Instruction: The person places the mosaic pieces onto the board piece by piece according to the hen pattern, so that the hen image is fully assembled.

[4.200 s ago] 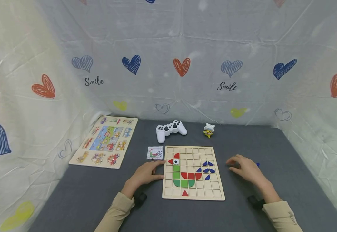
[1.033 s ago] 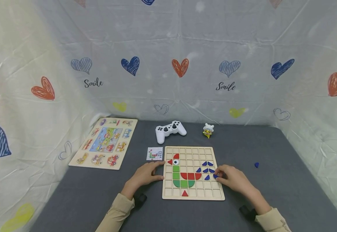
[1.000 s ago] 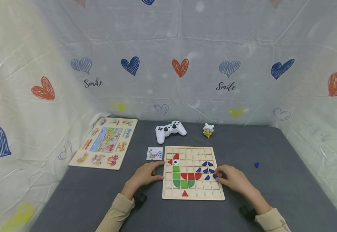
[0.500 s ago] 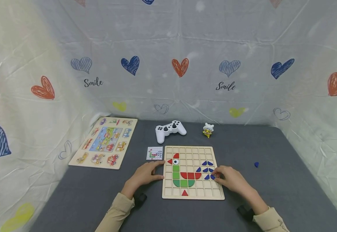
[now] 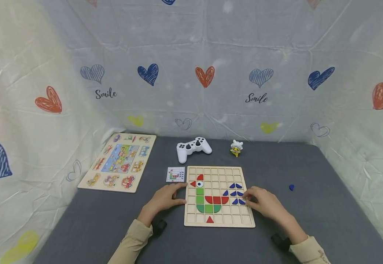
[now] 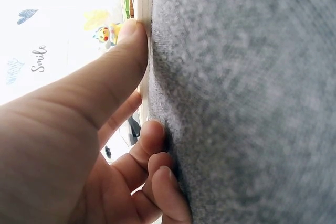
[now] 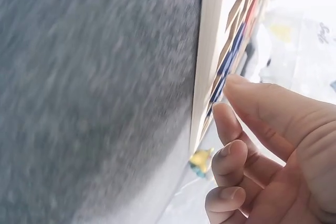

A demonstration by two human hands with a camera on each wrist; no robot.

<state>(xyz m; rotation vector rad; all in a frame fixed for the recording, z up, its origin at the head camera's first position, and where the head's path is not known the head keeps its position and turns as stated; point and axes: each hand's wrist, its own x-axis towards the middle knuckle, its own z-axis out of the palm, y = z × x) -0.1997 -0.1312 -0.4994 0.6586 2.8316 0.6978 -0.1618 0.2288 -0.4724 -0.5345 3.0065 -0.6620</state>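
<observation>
A wooden grid board (image 5: 219, 220) lies on the grey mat and carries a bird made of red, green and blue pieces. My right hand (image 5: 248, 198) reaches over the board's right edge, its fingertips touching a blue piece (image 5: 241, 201) at the lower right of the blue cluster. In the right wrist view my right hand (image 7: 226, 95) has thumb and index stretched to the board (image 7: 210, 51), the other fingers loosely curled. My left hand (image 5: 175, 194) rests on the mat. Its thumb (image 6: 123, 56) presses the board's left edge (image 6: 144, 3).
A loose blue piece (image 5: 291, 187) lies on the mat at the right. Behind the board are a pattern card (image 5: 176, 174), a white game controller (image 5: 194, 147) and a small yellow duck toy (image 5: 236, 147). A vehicle puzzle board (image 5: 118, 161) lies at the left. Heart-printed sheets wall the space.
My right hand came from the mat at the right onto the board with a blue piece. In the last second it nudged that piece slightly left. The left hand stayed put.
</observation>
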